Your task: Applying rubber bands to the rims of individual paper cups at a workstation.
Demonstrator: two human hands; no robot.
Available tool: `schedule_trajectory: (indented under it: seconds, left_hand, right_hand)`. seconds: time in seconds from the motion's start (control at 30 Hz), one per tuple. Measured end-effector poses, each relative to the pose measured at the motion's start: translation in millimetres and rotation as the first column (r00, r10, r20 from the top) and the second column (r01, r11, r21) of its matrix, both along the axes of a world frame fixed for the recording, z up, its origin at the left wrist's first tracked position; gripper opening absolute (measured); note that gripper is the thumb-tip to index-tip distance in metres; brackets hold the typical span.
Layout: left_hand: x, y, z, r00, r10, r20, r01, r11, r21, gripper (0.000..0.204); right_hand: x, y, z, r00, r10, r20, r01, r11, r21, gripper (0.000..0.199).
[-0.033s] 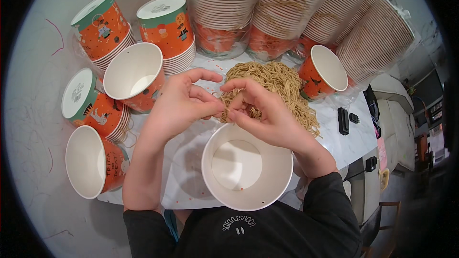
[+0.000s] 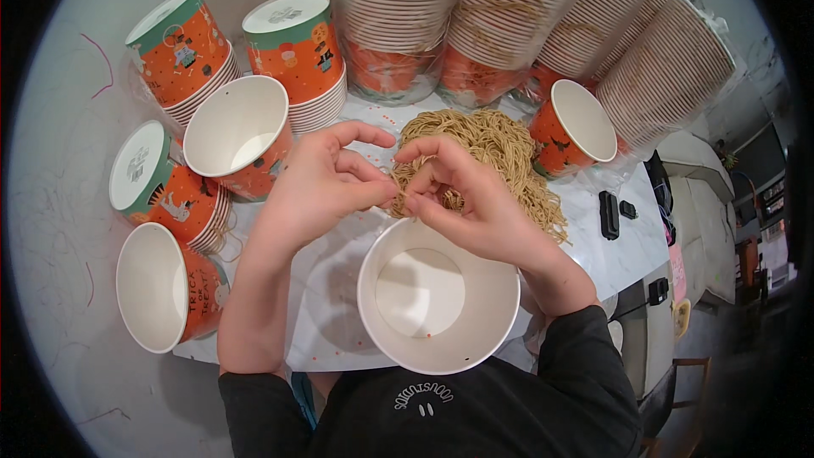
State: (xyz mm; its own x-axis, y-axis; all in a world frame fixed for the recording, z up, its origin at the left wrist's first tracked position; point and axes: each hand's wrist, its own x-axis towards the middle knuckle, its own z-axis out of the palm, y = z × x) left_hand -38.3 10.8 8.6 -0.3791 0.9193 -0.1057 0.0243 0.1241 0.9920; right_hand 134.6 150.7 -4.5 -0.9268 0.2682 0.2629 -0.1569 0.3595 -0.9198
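Note:
My left hand (image 2: 318, 187) and my right hand (image 2: 475, 208) meet over the far rim of a white-lined paper bucket (image 2: 487, 309). Each hand is closed in a pinch of thumb and fingers, with the other fingers curved and raised. Between the fingertips runs a thin tan cord (image 2: 402, 192); its exact path is partly hidden by the fingers. Just beyond my hands lies a tangled pile of tan cord (image 2: 500, 153). The bucket stands close to my body, mouth up, and a tiny red speck and a dark dot or hole show inside it.
Orange open paper buckets stand at left (image 2: 153, 288), upper left (image 2: 233, 123) and right (image 2: 585, 123). Upside-down bucket stacks (image 2: 288, 42) fill the far left. Tall plastic-wrapped bucket stacks (image 2: 398, 8) line the back. Small black devices (image 2: 609, 215) lie on the white table (image 2: 326, 335) at right.

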Motion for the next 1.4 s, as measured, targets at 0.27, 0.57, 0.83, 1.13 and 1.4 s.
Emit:
schedule_trajectory:
  seconds: [0.27, 0.57, 0.83, 1.13, 1.4]
  left_hand:
    - [-5.7, 3.5, -15.4, 0.998, -0.052, -0.028, 0.055, 0.990, 0.127, 0.026]
    - [4.0, -4.3, 5.1, 1.000, -0.005, 0.014, 0.005, 1.000, 0.029, 0.023]
    - [24.8, -13.9, 13.5, 0.996, 0.014, -0.086, -0.009, 0.998, 0.055, 0.034]
    - [5.5, -5.6, -0.8, 0.981, -0.116, -0.155, 0.139, 0.980, 0.144, 0.051]
    - [6.5, 1.0, -2.7, 0.968, -0.247, -0.043, 0.250, 0.964, 0.086, 0.024]
  right_hand:
    - [1.7, 4.3, 4.3, 0.998, 0.008, 0.062, -0.013, 0.997, 0.071, 0.020]
    - [2.3, 4.7, 6.2, 0.998, 0.004, 0.065, -0.006, 1.000, 0.030, 0.011]
    - [6.2, -3.3, 13.2, 0.991, -0.026, 0.133, 0.024, 0.999, 0.021, 0.015]
    - [3.9, 0.8, 8.7, 0.999, 0.026, 0.031, -0.026, 1.000, 0.011, 0.008]
    - [1.6, 5.5, 6.1, 0.999, 0.046, -0.001, -0.046, 0.974, -0.223, 0.011]
